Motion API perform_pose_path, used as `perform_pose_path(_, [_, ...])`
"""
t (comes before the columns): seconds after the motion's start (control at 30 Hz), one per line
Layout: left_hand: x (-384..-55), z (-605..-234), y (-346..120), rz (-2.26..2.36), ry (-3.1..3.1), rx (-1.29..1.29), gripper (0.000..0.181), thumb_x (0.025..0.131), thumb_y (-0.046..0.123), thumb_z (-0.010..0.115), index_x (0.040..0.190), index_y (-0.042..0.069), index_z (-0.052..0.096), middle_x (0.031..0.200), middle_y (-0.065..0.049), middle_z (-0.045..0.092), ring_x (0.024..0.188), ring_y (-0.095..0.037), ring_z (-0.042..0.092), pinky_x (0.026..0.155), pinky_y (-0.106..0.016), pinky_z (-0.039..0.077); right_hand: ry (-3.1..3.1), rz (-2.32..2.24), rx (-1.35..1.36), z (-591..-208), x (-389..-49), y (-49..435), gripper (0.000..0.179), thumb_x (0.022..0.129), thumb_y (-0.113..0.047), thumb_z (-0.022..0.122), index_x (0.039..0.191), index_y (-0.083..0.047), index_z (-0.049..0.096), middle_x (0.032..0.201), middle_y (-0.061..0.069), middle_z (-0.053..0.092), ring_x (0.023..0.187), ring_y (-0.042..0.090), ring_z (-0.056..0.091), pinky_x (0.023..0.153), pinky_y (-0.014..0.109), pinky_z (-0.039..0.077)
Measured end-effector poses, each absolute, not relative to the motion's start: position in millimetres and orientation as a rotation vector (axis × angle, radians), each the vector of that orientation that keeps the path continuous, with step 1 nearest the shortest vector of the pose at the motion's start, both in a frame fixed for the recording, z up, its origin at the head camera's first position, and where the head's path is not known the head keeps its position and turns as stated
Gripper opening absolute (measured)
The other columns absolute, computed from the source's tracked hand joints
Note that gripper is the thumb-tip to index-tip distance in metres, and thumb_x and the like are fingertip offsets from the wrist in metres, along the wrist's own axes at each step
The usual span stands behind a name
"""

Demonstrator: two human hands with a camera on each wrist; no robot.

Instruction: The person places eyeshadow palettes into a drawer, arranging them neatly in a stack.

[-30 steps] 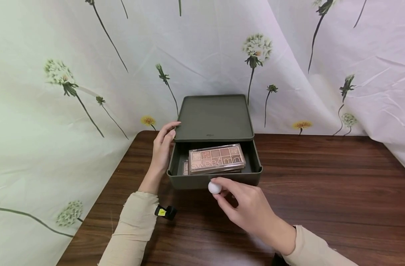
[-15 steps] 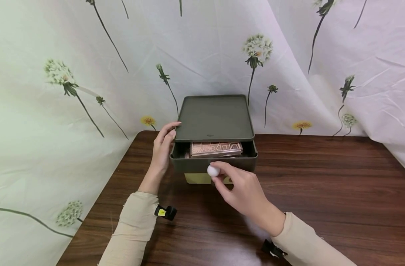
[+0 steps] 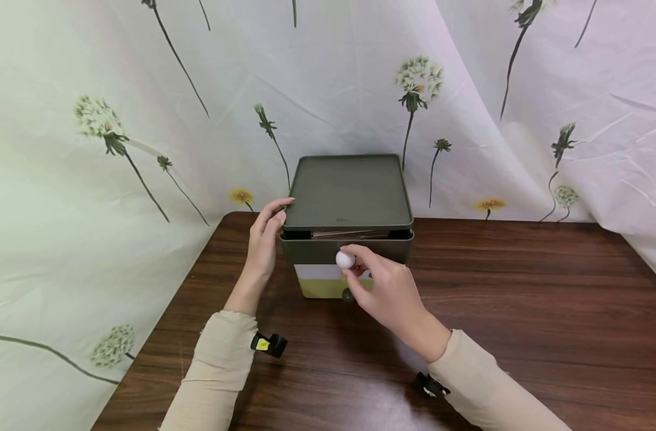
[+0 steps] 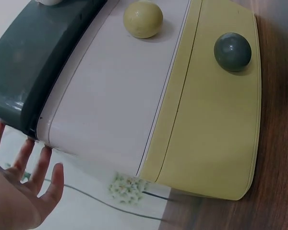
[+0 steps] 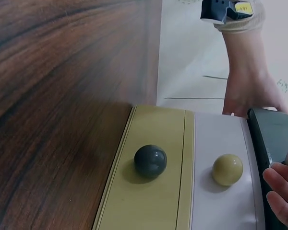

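Observation:
A small drawer cabinet has a dark green lid (image 3: pixel 349 188) and a dark green top drawer (image 3: pixel 312 252), which is slightly pulled out. My right hand (image 3: pixel 389 293) pinches the drawer's round white knob (image 3: pixel 345 259) between thumb and fingers. Through the narrow gap under the lid, edges of makeup palettes (image 3: pixel 352 234) show. My left hand (image 3: pixel 262 245) rests against the cabinet's left side, fingers extended. Below lie a white middle drawer (image 4: pixel 115 81) with a yellow knob (image 4: pixel 143 19) and a yellow bottom drawer (image 4: pixel 206 129) with a dark green knob (image 4: pixel 233 51), both closed.
The cabinet stands on a dark wooden table (image 3: pixel 522 311), near its back edge. Behind it hangs a white cloth (image 3: pixel 339 78) printed with dandelions. A black camera mount (image 3: pixel 271 345) sits on the left wrist, and another mount (image 3: pixel 431 384) on the right.
My right hand has pushed the top drawer inward, so the palettes are now almost covered by the lid. The lower drawers have come into sight. My left hand has stayed in place.

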State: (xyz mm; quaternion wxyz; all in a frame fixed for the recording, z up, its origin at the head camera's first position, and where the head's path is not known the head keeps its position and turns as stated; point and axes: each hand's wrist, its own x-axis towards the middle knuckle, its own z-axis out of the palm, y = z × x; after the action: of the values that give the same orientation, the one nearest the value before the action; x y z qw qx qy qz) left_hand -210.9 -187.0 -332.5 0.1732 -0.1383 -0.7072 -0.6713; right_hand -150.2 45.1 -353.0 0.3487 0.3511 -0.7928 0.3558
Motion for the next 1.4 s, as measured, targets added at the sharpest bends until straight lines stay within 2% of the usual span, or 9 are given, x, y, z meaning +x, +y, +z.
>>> perform_pose_path(0.13, [-210.9, -332.9, -187.2, -1.897, -2.024, -0.383, 0.041, 0.1, 0.019, 0.042, 0.134, 0.0, 0.056, 0.137, -0.001, 0.051, 0.125, -0.014, 0.044, 0.092, -0.031, 0.035, -2.052, 0.926, 0.899, -352.9, -155.3, 44.2, 0.037, 0.084, -0.005, 0.075, 0.119, -0.006, 0.063, 0.086, 0.002, 0.071, 0.074, 0.01, 0.067, 0.061, 0.03, 0.054])
perform_pose_path(0.3, [-211.0, -332.6, -187.2, -1.885, -2.043, -0.356, 0.041, 0.1, 0.021, 0.042, 0.133, 0.003, 0.058, 0.135, -0.001, 0.052, 0.12, -0.012, 0.045, 0.082, -0.031, 0.034, -2.049, 0.929, 0.891, -353.3, -159.9, 43.4, 0.036, 0.084, -0.005, 0.074, 0.118, -0.006, 0.064, 0.086, 0.002, 0.071, 0.073, 0.01, 0.067, 0.061, 0.029, 0.054])
perform_pose_path(0.63, [-213.8, -333.1, -186.7, -1.899, -2.018, -0.358, 0.041, 0.1, 0.02, 0.042, 0.133, 0.0, 0.057, 0.129, -0.003, 0.056, 0.104, -0.013, 0.054, 0.081, -0.03, 0.042, -2.051, 0.905, 0.862, -354.5, -167.9, 43.3, 0.036, 0.084, -0.005, 0.074, 0.118, -0.006, 0.064, 0.087, 0.003, 0.071, 0.073, 0.011, 0.066, 0.061, 0.027, 0.052])
perform_pose_path(0.9, [-212.9, -333.4, -186.0, -1.873, -2.049, -0.353, 0.042, 0.1, 0.021, 0.042, 0.134, 0.001, 0.057, 0.133, -0.004, 0.054, 0.111, -0.013, 0.05, 0.081, -0.035, 0.04, -2.044, 0.907, 0.874, -355.7, -170.0, 44.0, 0.035, 0.084, -0.004, 0.074, 0.118, -0.006, 0.064, 0.087, 0.003, 0.071, 0.072, 0.012, 0.066, 0.062, 0.028, 0.053])
perform_pose_path(1.03, [-211.9, -332.3, -187.6, -1.855, -2.074, -0.366, 0.042, 0.102, 0.022, 0.042, 0.136, 0.003, 0.056, 0.137, -0.005, 0.053, 0.116, -0.012, 0.048, 0.081, -0.035, 0.04, -2.073, 0.915, 0.901, -354.5, -169.3, 46.4, 0.037, 0.086, -0.006, 0.074, 0.121, -0.005, 0.063, 0.09, 0.005, 0.071, 0.075, 0.013, 0.067, 0.065, 0.028, 0.054])
perform_pose_path(1.2, [-207.8, -332.2, -192.0, -1.818, -2.11, -0.382, 0.042, 0.106, 0.028, 0.042, 0.141, 0.008, 0.054, 0.144, -0.001, 0.049, 0.122, -0.01, 0.046, 0.084, -0.034, 0.041, -2.134, 0.981, 0.994, -350.5, -163.8, 58.1, 0.049, 0.087, -0.005, 0.075, 0.132, -0.005, 0.058, 0.103, 0.007, 0.07, 0.082, 0.014, 0.068, 0.072, 0.03, 0.054])
perform_pose_path(1.4, [-196.2, -335.2, -198.9, -1.785, -2.143, -0.402, 0.043, 0.108, 0.028, 0.04, 0.147, 0.012, 0.048, 0.144, -0.006, 0.049, 0.118, -0.014, 0.048, 0.087, -0.032, 0.041, -2.123, 1.021, 0.993, -341.7, -149.9, 91.4, 0.052, 0.085, -0.001, 0.074, 0.134, -0.005, 0.057, 0.111, 0.007, 0.07, 0.091, 0.016, 0.067, 0.078, 0.033, 0.052])
